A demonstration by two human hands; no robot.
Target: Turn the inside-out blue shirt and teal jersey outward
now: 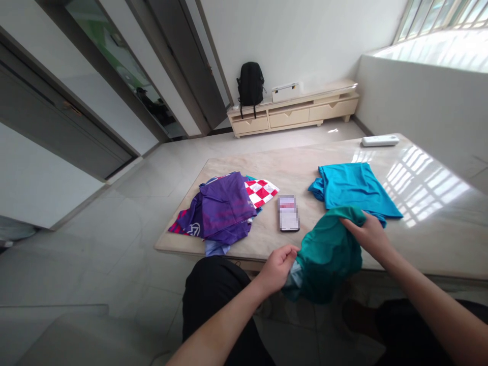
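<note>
Head view: the green cloth [331, 254] hangs bunched between both hands at the near edge of the surface [293, 170], its lower part drooping past that edge. At its nine o'clock, the left hand [277, 268] has its fingers closed on the cloth's side; at two o'clock, the right hand [369, 235] pinches the upper edge between thumb and fingers. A phone [288, 213] lies between ten and eleven o'clock from the cloth, and a pile of purple clothes [226, 206] at ten, with a red-and-white checked cloth [263, 192] poking out at the pile's two o'clock. Toward one o'clock lies a folded blue cloth [354, 185], with a white device [380, 140] farther out
</note>
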